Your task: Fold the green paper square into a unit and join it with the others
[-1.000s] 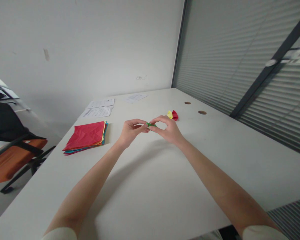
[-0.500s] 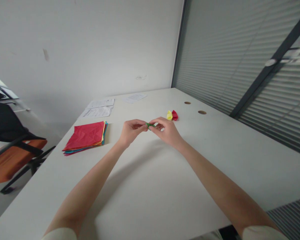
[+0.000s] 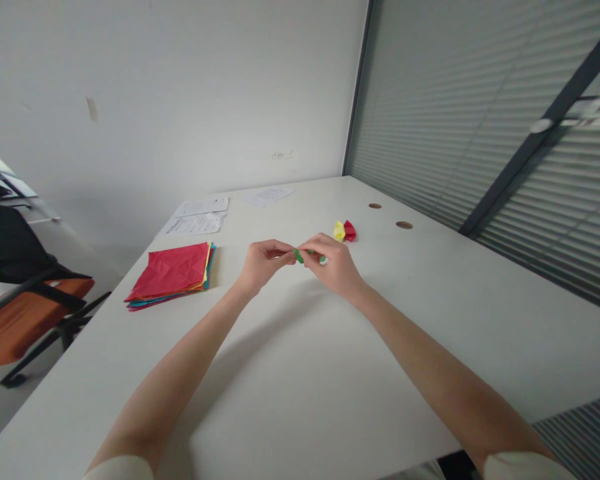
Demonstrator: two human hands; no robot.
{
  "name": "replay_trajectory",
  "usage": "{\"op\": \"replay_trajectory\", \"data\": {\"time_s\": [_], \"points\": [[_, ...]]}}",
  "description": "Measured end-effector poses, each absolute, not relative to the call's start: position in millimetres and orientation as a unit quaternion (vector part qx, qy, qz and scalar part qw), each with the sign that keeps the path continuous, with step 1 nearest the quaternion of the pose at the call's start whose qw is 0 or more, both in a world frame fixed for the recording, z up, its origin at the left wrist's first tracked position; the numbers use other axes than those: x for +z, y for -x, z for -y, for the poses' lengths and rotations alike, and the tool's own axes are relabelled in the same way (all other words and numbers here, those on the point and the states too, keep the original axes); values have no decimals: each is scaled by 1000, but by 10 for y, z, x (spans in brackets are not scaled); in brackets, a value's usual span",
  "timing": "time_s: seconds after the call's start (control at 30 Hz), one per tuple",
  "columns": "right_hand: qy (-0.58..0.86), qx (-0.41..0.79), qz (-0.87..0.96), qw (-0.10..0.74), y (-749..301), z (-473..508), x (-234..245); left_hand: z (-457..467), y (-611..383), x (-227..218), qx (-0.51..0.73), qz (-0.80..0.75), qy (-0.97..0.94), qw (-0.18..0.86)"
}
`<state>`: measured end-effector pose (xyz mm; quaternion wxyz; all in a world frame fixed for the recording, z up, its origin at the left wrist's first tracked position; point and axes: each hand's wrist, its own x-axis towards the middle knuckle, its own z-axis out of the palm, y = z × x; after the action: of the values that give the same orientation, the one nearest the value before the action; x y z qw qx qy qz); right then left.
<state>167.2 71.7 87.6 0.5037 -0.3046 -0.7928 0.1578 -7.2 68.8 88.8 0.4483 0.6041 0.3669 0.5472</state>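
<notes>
A small folded green paper piece is pinched between both my hands over the middle of the white table. My left hand grips its left end with closed fingertips. My right hand closes round its right end, and most of the paper is hidden by my fingers. Just beyond my right hand lie two small folded paper pieces, one yellow and one red.
A stack of coloured paper sheets, red on top, lies to the left on the table. Printed white sheets rest near the far wall. Two round cable holes sit at the right. An orange chair stands at the left.
My right hand has curled tighter over the green paper and shifted slightly down and left. The left hand stayed almost in place.
</notes>
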Motion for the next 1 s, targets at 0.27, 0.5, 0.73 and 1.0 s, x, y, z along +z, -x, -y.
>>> {"op": "replay_trajectory", "data": {"time_s": [0.27,0.5,0.73,1.0], "points": [[318,280,753,504,-1691,-815,851,-676,63,908,548,-371,-622,419],[337,325,723,508,-1689,-855,811,-697,28,852,581,-378,-568,443],[343,325,715,515,-1689,-842,840,-723,21,802,571,-392,-569,444],[349,334,707,517,-1678,-839,842,-714,24,791,564,-390,-580,438]]}}
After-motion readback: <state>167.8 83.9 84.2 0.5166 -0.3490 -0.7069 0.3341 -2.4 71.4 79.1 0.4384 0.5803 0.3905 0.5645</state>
